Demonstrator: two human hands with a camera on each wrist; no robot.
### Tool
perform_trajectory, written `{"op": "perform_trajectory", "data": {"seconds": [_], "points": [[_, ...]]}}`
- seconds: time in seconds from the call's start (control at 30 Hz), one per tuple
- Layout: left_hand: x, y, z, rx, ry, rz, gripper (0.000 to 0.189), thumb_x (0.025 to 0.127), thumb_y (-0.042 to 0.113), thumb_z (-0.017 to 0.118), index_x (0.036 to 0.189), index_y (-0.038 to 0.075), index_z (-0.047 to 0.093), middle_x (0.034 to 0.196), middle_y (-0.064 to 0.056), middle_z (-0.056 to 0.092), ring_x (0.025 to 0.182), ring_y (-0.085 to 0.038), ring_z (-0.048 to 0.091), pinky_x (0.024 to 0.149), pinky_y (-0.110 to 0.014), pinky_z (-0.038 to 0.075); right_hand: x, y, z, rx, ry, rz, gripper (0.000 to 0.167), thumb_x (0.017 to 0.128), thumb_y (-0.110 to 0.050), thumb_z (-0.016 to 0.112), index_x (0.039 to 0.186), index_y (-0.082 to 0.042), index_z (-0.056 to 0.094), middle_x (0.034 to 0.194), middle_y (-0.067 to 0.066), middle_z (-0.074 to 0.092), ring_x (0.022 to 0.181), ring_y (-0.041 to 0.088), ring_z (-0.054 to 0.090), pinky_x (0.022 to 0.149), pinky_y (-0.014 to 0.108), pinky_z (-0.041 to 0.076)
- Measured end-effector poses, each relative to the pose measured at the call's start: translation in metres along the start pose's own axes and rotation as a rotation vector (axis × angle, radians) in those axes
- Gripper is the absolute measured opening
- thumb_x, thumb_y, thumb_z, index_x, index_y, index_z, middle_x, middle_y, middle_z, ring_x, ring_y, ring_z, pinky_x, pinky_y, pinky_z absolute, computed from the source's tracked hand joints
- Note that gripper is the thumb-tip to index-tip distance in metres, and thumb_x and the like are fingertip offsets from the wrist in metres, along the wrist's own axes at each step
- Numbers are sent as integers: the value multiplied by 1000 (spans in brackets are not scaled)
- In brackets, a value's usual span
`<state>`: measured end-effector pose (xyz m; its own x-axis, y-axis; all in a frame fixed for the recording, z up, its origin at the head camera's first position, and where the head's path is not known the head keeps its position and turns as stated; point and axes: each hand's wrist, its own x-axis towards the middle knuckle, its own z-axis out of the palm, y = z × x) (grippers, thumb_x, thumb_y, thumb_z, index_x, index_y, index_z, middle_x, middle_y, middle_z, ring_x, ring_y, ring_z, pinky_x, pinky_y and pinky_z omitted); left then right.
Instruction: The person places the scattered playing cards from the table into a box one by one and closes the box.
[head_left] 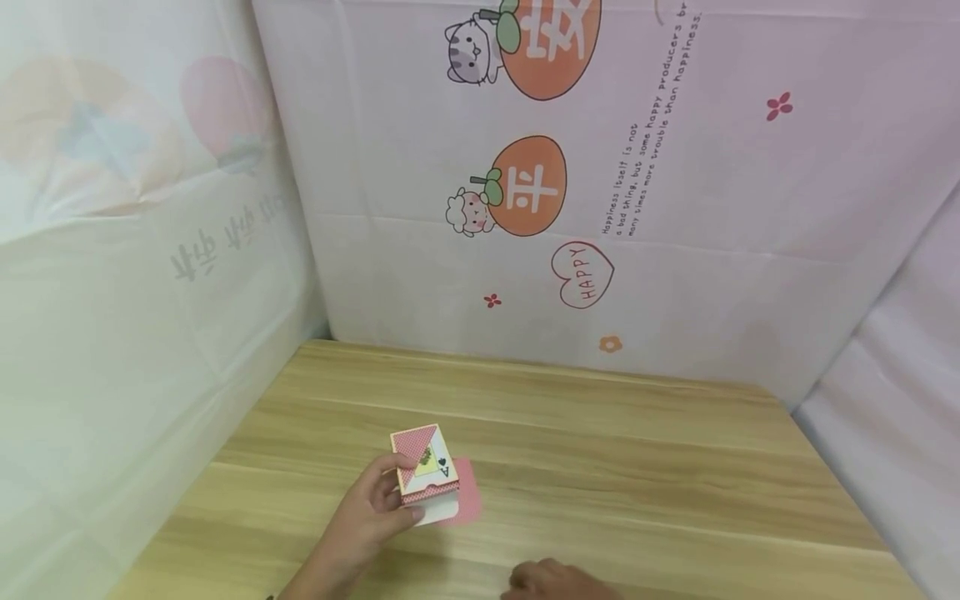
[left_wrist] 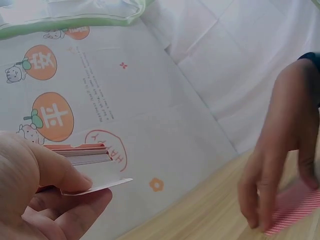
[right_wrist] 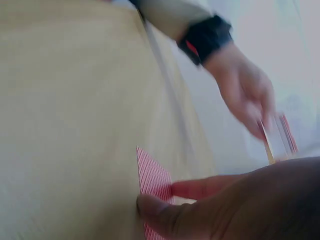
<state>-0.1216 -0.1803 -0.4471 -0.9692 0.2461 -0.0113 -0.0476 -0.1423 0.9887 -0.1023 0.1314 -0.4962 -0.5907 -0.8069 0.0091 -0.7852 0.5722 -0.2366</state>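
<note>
My left hand [head_left: 367,508] grips a playing-card box [head_left: 424,460] with red checked panels and an ace of spades printed on it. Its white flap [head_left: 438,509] hangs open toward me, under the thumb. Edges of a stack of cards [left_wrist: 90,157] show in the box's mouth in the left wrist view. At the bottom of the head view is my right hand [head_left: 555,581], low over the table. Between thumb and finger it pinches a red-and-white patterned playing card [right_wrist: 152,175], partly covered by the fingers. A pink round-cornered piece [head_left: 469,492] shows behind the box.
The wood-grain table [head_left: 637,467] reaches back to a white printed cloth [head_left: 390,275]. More cloth hangs along the left side [head_left: 112,350] and the right side [head_left: 900,400]. A dark band [right_wrist: 205,39] circles the left wrist.
</note>
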Motion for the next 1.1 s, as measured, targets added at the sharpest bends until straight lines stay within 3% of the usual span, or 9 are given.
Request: {"op": "perform_trajectory", "data": {"seconds": [0.13, 0.33, 0.43, 0.53, 0.67, 0.77, 0.93, 1.03, 1.1], "points": [[0, 0, 0, 0, -5, -4, 60, 88, -2, 70, 138, 3, 38, 145, -28, 43, 124, -32, 57, 98, -34, 55, -1, 27, -26, -34, -96, 118, 57, 88, -72, 57, 114, -23, 70, 109, -4, 61, 91, 11, 55, 72, 29, 54], [0, 0, 0, -2, -17, -5, 60, 89, -1, 69, 139, 3, 37, 147, -29, 41, 125, -32, 57, 98, -34, 55, -16, 49, -49, -5, -69, 301, 32, 81, -28, 77, 109, -20, 64, 93, -8, 54, 83, 11, 50, 69, 34, 50], [0, -1, 0, -2, -18, 0, 60, 89, -2, 69, 139, 2, 37, 147, -30, 41, 125, -33, 56, 99, -34, 55, -21, 55, -54, 18, -42, 363, 36, 69, -12, 72, 100, -24, 59, 85, -9, 47, 78, 12, 44, 64, 30, 43], [0, -2, 0, 0, -18, 6, 59, 88, -3, 68, 138, 2, 37, 148, -30, 40, 125, -34, 56, 99, -34, 55, -23, 58, -56, 112, -39, 412, 47, 64, -7, 69, 106, -26, 60, 86, -6, 45, 79, 14, 40, 61, 26, 38], [0, -2, 0, 0, -18, 13, 59, 88, -4, 68, 138, 2, 37, 147, -30, 40, 124, -33, 57, 98, -34, 55, -22, 62, -54, 215, -24, 425, 72, 58, -7, 72, 128, -20, 60, 92, -2, 48, 81, 15, 42, 58, 24, 40], [0, -2, -1, 0, -20, 17, 59, 88, -4, 67, 138, 1, 37, 147, -31, 40, 124, -33, 57, 98, -35, 55, -21, 65, -52, 253, -2, 421, 76, 57, -7, 74, 131, -19, 59, 95, 0, 48, 80, 15, 43, 56, 23, 42], [1, -2, -1, 11, -19, 20, 60, 88, -4, 68, 139, 1, 37, 147, -31, 40, 124, -33, 57, 98, -35, 55, -18, 62, -49, 307, 56, 378, 63, 64, -3, 71, 123, -23, 63, 96, 0, 45, 73, 9, 45, 52, 21, 44], [1, -2, -1, 9, -13, 16, 60, 88, -3, 69, 139, 2, 37, 147, -31, 41, 123, -33, 57, 98, -34, 55, -15, 57, -47, 344, 106, 294, 48, 78, -1, 66, 119, -24, 64, 96, -3, 47, 74, 4, 47, 59, 19, 47], [1, -2, -1, 6, -8, 12, 60, 88, -3, 69, 138, 3, 38, 147, -30, 41, 124, -33, 57, 98, -34, 55, -10, 53, -47, 445, 104, 264, 37, 88, -2, 62, 116, -26, 64, 94, -6, 51, 76, 1, 49, 65, 18, 48]]}}
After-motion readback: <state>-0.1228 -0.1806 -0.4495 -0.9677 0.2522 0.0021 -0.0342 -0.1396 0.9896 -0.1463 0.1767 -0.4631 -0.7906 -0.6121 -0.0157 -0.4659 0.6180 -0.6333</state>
